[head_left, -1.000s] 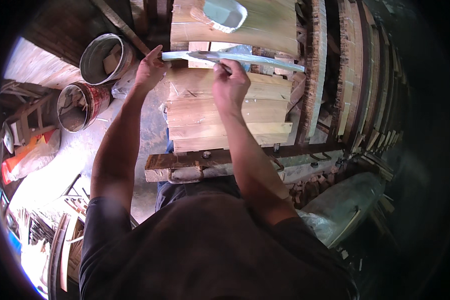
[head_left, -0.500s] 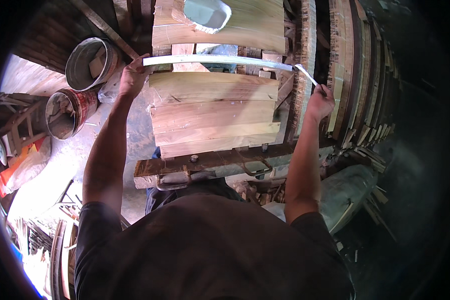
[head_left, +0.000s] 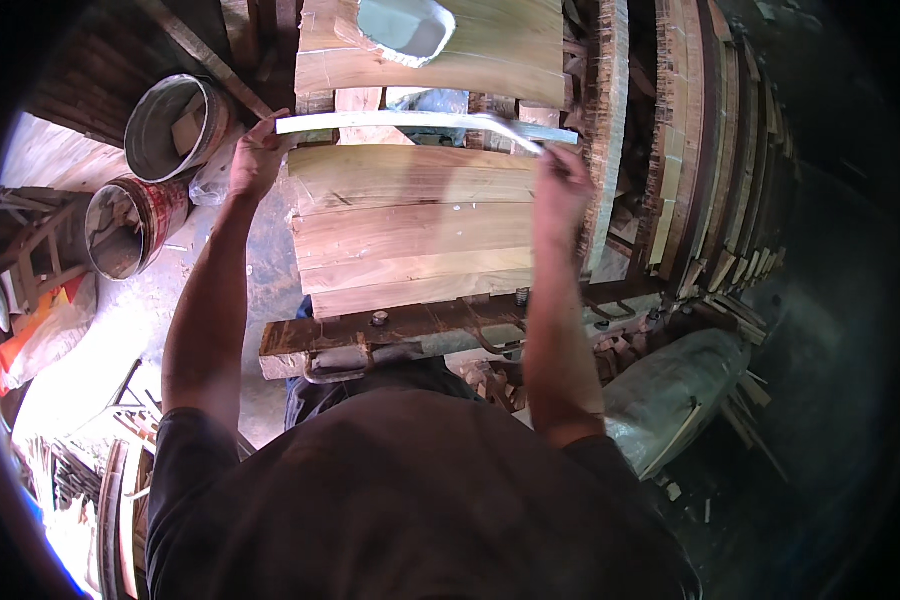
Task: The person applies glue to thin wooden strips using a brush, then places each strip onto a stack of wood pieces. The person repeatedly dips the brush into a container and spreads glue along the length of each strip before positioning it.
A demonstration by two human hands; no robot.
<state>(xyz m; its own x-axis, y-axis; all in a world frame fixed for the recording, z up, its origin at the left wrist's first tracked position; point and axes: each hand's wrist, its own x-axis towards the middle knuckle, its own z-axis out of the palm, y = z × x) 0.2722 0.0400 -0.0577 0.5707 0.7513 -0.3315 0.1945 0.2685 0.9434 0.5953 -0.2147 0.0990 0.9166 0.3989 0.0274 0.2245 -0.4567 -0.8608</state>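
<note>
In my left hand [head_left: 257,160] is the left end of a long, narrow wooden strip [head_left: 370,120], its upward side coated white. The strip lies crosswise over the gap between two groups of pale boards. My right hand [head_left: 563,188], slightly blurred, grips a thin stick-like applicator [head_left: 515,132] with a white end, which rests on or just over the strip's right part. Nearer me lie several pale curved boards [head_left: 410,230] side by side. On the far boards [head_left: 510,60] stands a white-crusted tub [head_left: 446,42] with whitish contents.
A dark beam [head_left: 420,325] with metal handles and bolts runs along my front. Two buckets [head_left: 138,225] with wood scraps sit at the left. Long stacked boards [head_left: 685,150] fill the right side. A plastic-wrapped bundle [head_left: 680,395] lies at lower right, among wood offcuts.
My right hand has swung left with the applicator, from beyond the strip's right end to over its right part. My left hand still holds the strip's left end.
</note>
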